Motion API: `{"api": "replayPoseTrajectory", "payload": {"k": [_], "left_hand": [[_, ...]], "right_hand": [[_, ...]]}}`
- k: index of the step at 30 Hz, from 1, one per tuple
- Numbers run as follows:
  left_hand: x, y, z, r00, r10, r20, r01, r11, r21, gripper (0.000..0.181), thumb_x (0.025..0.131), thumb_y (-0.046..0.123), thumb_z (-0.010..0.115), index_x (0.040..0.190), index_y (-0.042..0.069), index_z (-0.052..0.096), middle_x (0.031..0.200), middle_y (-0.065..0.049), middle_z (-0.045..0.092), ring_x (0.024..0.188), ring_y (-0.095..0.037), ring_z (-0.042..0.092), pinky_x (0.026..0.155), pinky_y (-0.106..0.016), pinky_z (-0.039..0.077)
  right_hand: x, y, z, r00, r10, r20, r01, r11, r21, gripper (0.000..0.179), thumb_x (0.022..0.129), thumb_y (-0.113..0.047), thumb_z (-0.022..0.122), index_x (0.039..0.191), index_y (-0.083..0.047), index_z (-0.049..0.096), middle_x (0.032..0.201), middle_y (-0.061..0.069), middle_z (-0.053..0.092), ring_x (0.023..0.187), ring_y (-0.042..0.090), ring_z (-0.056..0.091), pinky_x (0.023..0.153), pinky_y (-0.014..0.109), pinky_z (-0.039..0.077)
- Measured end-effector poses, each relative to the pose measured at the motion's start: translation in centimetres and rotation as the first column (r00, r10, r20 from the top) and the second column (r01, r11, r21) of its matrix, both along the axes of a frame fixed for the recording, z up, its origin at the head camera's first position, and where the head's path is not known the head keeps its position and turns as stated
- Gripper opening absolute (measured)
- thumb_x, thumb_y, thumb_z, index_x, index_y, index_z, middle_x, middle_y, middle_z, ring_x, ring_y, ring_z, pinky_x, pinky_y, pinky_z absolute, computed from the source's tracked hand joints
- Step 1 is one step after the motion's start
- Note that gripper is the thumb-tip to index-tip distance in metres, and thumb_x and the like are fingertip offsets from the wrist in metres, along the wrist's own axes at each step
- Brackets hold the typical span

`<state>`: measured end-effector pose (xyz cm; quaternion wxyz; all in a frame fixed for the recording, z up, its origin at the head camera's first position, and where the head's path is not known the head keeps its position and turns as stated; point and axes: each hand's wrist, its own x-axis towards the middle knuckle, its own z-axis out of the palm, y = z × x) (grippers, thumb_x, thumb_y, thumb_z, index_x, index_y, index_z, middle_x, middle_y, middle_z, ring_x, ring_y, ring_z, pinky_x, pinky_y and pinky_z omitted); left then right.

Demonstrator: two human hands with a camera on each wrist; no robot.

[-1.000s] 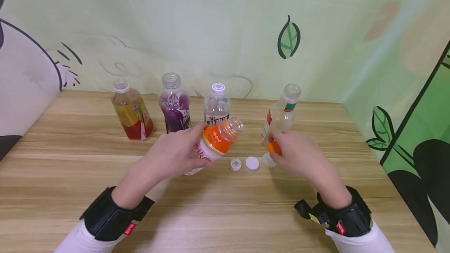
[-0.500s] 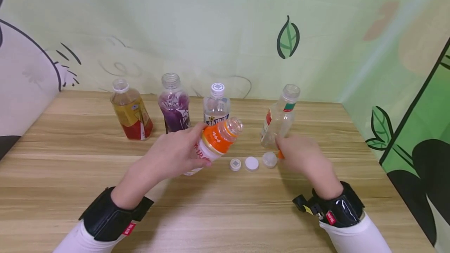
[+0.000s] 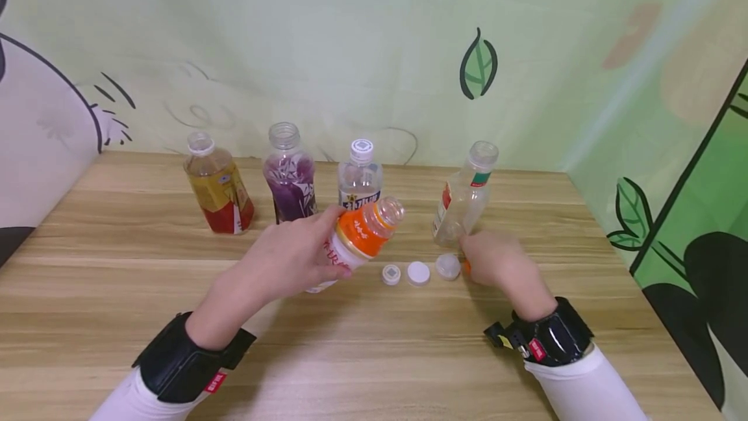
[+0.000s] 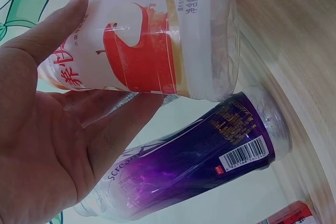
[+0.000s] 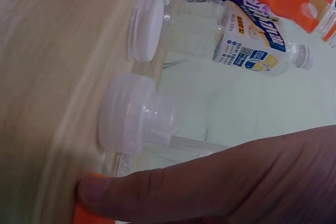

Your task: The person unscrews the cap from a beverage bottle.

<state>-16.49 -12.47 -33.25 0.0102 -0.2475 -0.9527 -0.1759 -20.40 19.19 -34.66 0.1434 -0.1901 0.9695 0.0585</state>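
My left hand point(image 3: 283, 255) grips an uncapped drink bottle point(image 3: 359, 234) with a white and orange label. The bottle is tilted, its mouth pointing up and to the right; its apple picture shows in the left wrist view. At the table my right hand point(image 3: 501, 260) pinches an orange bottle cap point(image 5: 90, 211), mostly hidden by the hand in the head view. To the left of that cap lie a translucent cap point(image 3: 448, 266), a white cap point(image 3: 418, 273) and a smaller cap with a printed top point(image 3: 391, 274), in a row.
Behind the caps stands an uncapped clear bottle point(image 3: 464, 203). Further left are a bottle with a white cap point(image 3: 361, 177), an uncapped purple-labelled bottle point(image 3: 289, 177) and an uncapped yellow-and-red-labelled bottle point(image 3: 222, 190). A printed cloth point(image 3: 350, 51) hangs behind the wooden table point(image 3: 374, 356).
My right hand, with the orange cap, has moved slightly right and down to the table beside the translucent cap, now uncovered. My left hand and its bottle have stayed still.
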Motion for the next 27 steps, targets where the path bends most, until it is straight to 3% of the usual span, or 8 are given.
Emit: {"api": "replayPoseTrajectory", "payload": {"k": [6,14,17,21,24,27], "left_hand": [[0.0,-0.1,-0.1,1.0,-0.008,-0.017,0.008,1.0,0.004,0.083,0.079,0.043,0.089,0.142,0.006,0.049,0.11,-0.009,0.071,0.088,-0.026,0.07,0.071,-0.047,0.058],[-0.1,-0.2,-0.1,1.0,-0.014,-0.001,0.014,0.999,0.034,0.081,0.08,0.042,0.089,0.14,0.006,0.05,0.11,-0.008,0.071,0.088,-0.025,0.069,0.073,-0.046,0.059],[-0.2,-0.3,-0.1,1.0,-0.016,0.005,0.016,0.999,0.051,0.08,0.08,0.041,0.09,0.139,0.006,0.05,0.108,-0.008,0.07,0.087,-0.024,0.069,0.074,-0.046,0.059],[-0.3,-0.3,-0.1,1.0,-0.018,0.006,0.017,0.997,0.069,0.078,0.079,0.04,0.09,0.137,0.005,0.051,0.106,-0.007,0.07,0.086,-0.023,0.069,0.074,-0.045,0.059],[-0.3,-0.1,-0.1,1.0,-0.022,0.001,0.021,0.996,0.085,0.076,0.079,0.04,0.09,0.135,0.005,0.051,0.105,-0.006,0.07,0.085,-0.023,0.069,0.074,-0.044,0.059],[-0.2,0.0,-0.1,1.0,-0.024,-0.009,0.025,0.994,0.103,0.076,0.079,0.04,0.09,0.134,0.006,0.051,0.105,-0.005,0.07,0.084,-0.022,0.069,0.073,-0.044,0.059]], "right_hand": [[0.1,0.0,-0.1,1.0,-0.005,0.009,0.005,1.0,0.008,0.01,0.091,-0.002,0.069,0.095,-0.005,0.061,0.082,0.009,0.06,0.067,0.023,0.054,0.056,0.037,0.048],[0.4,0.0,0.8,0.998,-0.056,0.019,0.057,0.997,-0.052,0.024,0.087,-0.008,0.073,0.109,-0.002,0.064,0.085,0.009,0.062,0.07,0.023,0.056,0.058,0.04,0.05],[0.7,-0.2,1.5,0.999,-0.049,-0.016,0.047,0.995,-0.083,0.027,0.091,-0.017,0.075,0.109,-0.001,0.065,0.086,0.008,0.064,0.073,0.023,0.059,0.061,0.043,0.051],[1.4,-0.7,2.4,0.993,-0.01,-0.114,-0.008,0.988,-0.157,0.022,0.095,-0.025,0.073,0.097,-0.004,0.065,0.074,0.003,0.059,0.065,0.02,0.056,0.054,0.037,0.045],[2.0,-1.3,2.8,0.976,0.016,-0.218,-0.073,0.964,-0.257,0.022,0.096,-0.027,0.074,0.091,-0.007,0.065,0.072,0.001,0.06,0.058,0.016,0.053,0.049,0.032,0.042],[2.4,-2.2,3.1,0.958,0.031,-0.284,-0.144,0.911,-0.386,0.026,0.093,-0.032,0.078,0.097,-0.008,0.068,0.084,0.003,0.068,0.065,0.015,0.06,0.054,0.033,0.05]]}}
